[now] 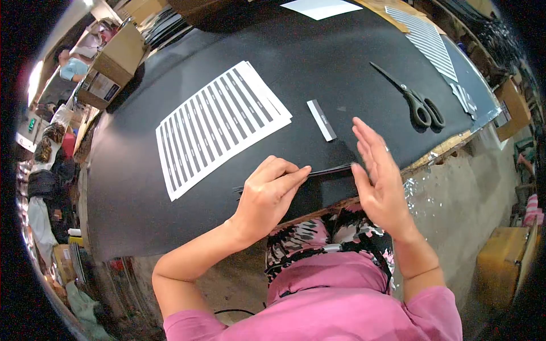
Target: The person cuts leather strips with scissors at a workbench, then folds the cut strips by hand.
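Thin black strips (pixel 330 171) lie in a narrow bundle near the front edge of the black table. My left hand (pixel 269 190) has its fingers closed around the bundle, whose left ends stick out past the wrist side. At the bundle's right end, my right hand (pixel 375 173) is held upright with fingers stretched and thumb apart, touching or nearly touching the tip. A small black-and-white label strip (pixel 322 121) lies just beyond, between the hands. Farther left rests a stack of striped paper sheets (pixel 219 128). Black-handled scissors (pixel 418 103) lie to the right, blades slightly apart.
The black table top (pixel 131 210) has its front edge at my waist. A white sheet (pixel 321 7) and a striped sheet (pixel 424 42) lie at the back. Cardboard boxes (pixel 116 62) stand at the left, another box (pixel 503 258) on the floor at right. A person (pixel 71 65) is far left.
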